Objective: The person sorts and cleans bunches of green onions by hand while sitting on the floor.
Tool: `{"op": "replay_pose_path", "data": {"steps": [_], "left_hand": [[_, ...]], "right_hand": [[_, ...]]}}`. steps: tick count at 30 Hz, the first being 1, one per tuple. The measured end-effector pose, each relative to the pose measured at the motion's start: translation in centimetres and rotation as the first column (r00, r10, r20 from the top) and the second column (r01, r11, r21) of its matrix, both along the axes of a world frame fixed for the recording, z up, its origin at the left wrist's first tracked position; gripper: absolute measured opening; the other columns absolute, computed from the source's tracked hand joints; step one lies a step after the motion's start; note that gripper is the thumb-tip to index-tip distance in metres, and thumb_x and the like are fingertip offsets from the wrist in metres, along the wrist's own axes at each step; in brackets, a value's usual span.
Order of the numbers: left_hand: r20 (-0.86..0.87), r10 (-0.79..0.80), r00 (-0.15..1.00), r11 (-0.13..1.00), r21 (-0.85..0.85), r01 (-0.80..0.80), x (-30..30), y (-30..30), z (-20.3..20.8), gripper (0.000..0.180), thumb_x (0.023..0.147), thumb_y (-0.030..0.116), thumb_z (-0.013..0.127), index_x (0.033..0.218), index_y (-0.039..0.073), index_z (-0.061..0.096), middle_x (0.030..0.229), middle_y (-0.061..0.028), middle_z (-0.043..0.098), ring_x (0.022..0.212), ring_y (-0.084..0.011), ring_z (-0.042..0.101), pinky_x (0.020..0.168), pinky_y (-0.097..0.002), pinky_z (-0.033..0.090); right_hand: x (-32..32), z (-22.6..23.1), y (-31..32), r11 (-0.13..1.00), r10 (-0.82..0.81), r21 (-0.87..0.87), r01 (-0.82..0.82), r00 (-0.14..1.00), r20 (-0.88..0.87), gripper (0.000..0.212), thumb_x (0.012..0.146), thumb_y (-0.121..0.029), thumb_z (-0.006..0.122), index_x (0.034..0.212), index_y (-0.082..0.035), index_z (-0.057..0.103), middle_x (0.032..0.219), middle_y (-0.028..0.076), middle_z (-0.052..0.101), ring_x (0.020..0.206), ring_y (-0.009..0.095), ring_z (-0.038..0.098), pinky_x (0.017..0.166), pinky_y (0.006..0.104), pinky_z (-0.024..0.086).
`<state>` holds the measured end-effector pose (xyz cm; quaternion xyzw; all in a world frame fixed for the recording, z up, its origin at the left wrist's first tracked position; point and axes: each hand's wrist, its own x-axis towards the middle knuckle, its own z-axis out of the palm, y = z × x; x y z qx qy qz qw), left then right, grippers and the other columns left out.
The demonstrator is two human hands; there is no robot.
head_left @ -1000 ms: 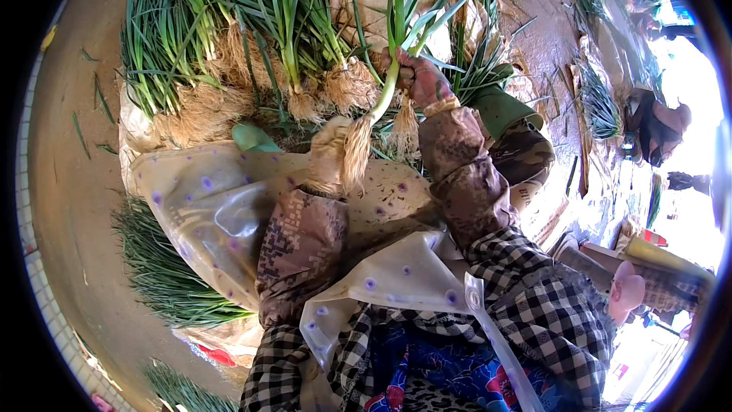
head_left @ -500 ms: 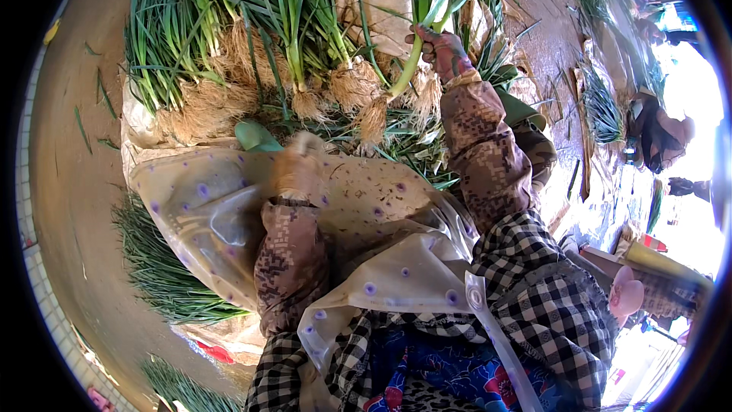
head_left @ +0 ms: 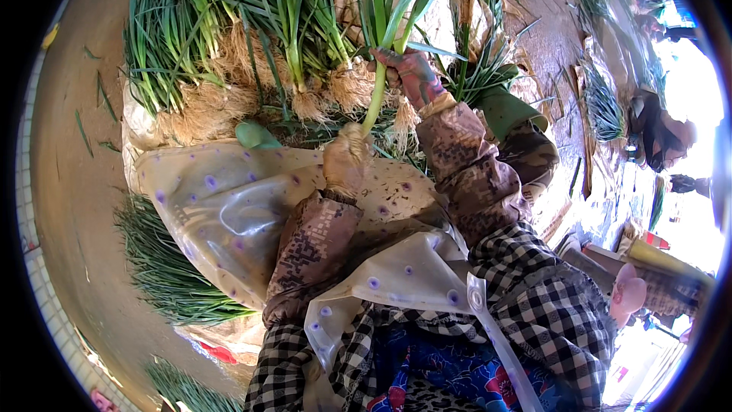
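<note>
My right hand, in a patterned glove, is wrapped round the upper stalk of a large green onion. Its leaves fan out above the fist, and the stalk slants down toward my left hand. That hand, in a tan glove, is closed round the root end, hiding the roots. Beneath it spreads a clear plastic apron with purple dots, covering my lap. Just beyond the hands lie several green onions with bushy tan roots, their leaves pointing away from me.
More green onion bundles lie by the apron's left side. Green boot toes show at its far edge. Loose leaf scraps are scattered on the brown floor at left. Another person is at the far right, near further bundles.
My left hand has moved up and right from over the apron and closed on the onion's root end. My right hand has shifted left and slightly nearer with the stalk.
</note>
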<state>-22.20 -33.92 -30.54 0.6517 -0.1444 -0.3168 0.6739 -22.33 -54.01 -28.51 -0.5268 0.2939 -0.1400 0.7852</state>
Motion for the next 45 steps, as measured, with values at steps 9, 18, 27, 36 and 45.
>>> {"op": "replay_pose_path", "data": {"steps": [9,18,27,36,45], "left_hand": [[-0.605,-0.127,0.786,0.954,-0.291,-0.07,0.8,1.1,-5.5,0.023,0.09,0.024,0.046,0.08,0.003,0.048,0.066,-0.0023,0.05,0.048,-0.0128,0.045,0.04,-0.028,0.038],[-0.558,0.443,0.701,0.823,-0.058,-0.566,6.7,4.0,-13.8,0.033,0.084,0.003,0.046,0.114,0.012,0.037,0.061,-0.0022,0.042,0.046,-0.012,0.037,0.042,-0.0275,0.041],[-0.238,-0.371,0.898,0.927,-0.039,0.372,3.5,0.5,-3.1,0.038,0.086,0.013,0.055,0.121,0.004,0.046,0.087,-0.0086,0.06,0.056,-0.008,0.048,0.046,-0.02,0.041],[-0.642,-0.117,0.758,0.94,-0.318,-0.124,2.9,1.0,-8.8,0.023,0.088,0.014,0.053,0.104,-0.003,0.054,0.082,-0.007,0.058,0.074,-0.0158,0.056,0.061,-0.0225,0.046],[-0.66,-0.296,0.691,0.88,-0.47,-0.073,0.6,1.7,-3.8,0.028,0.089,0.023,0.051,0.102,-0.002,0.055,0.075,-0.0033,0.056,0.071,-0.0152,0.054,0.067,-0.0261,0.045]], "right_hand": [[-0.3,3.4,3.8,0.983,0.184,-0.021,-0.182,0.976,0.116,0.025,0.081,-0.021,0.063,0.096,-0.002,0.06,0.074,0.009,0.064,0.042,0.005,0.036,0.039,0.0193,0.029],[0.1,7.6,1.0,0.99,0.142,-0.052,-0.134,0.966,0.218,0.023,0.083,-0.015,0.058,0.1,0.001,0.059,0.075,0.012,0.064,0.04,0.004,0.032,0.037,0.0175,0.028],[1.7,0.3,3.1,0.865,0.353,-0.269,-0.424,0.894,-0.276,0.02,0.074,-0.017,0.07,0.082,-0.001,0.062,0.072,0.009,0.063,0.058,0.014,0.057,0.052,0.0294,0.047],[-1.3,-4.6,7.3,0.591,0.339,-0.708,-0.388,0.915,-0.218,0.036,0.081,-0.035,0.061,0.095,-0.002,0.057,0.081,0.007,0.06,0.077,0.02,0.057,0.066,0.0322,0.045],[-1.4,-6.5,6.1,0.888,-0.071,0.454,0.067,0.997,-0.007,0.021,0.083,-0.019,0.059,0.095,-0.002,0.058,0.082,0.008,0.061,0.068,0.016,0.056,0.055,0.0281,0.047]]}}
